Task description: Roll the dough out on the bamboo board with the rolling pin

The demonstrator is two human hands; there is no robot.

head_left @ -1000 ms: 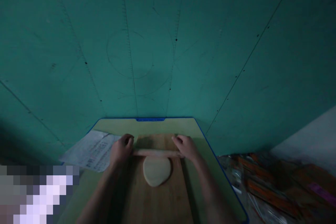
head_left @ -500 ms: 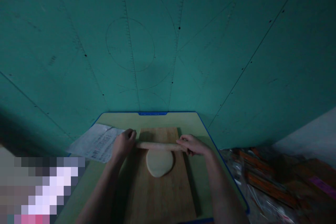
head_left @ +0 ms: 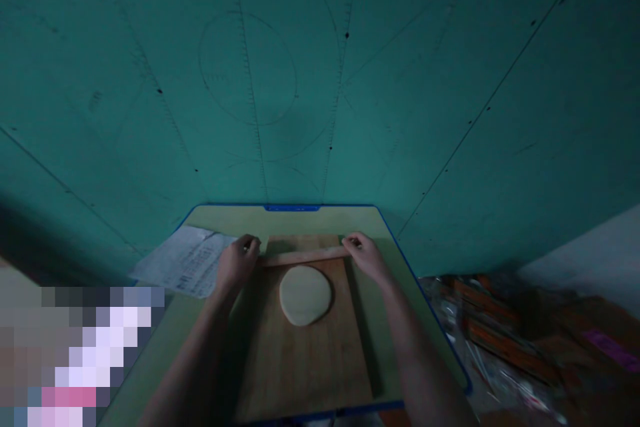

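Note:
A wooden rolling pin (head_left: 304, 256) lies across the far part of a wooden cutting board (head_left: 305, 367). Its left end is in my left hand (head_left: 240, 261), fingers curled round it. My right hand (head_left: 364, 255) grips the other end, slightly farther from me, so the pin slants a little. On the board, just nearer to me than the pin, rests a flat, roughly round piece of dough (head_left: 305, 295). A narrow strip of bare board shows between pin and dough.
The board sits on a pale green table (head_left: 395, 347) with a blue rim. A printed sheet (head_left: 183, 260) lies by my left hand. Behind the table rises a green wall (head_left: 300, 80) with drawn lines. Boxes and clear plastic (head_left: 505, 327) are piled on the right.
The rolling pin has moved away from me, off the dough's far edge, and its right end now points farther back. Both hands keep hold. The view has tilted slightly down.

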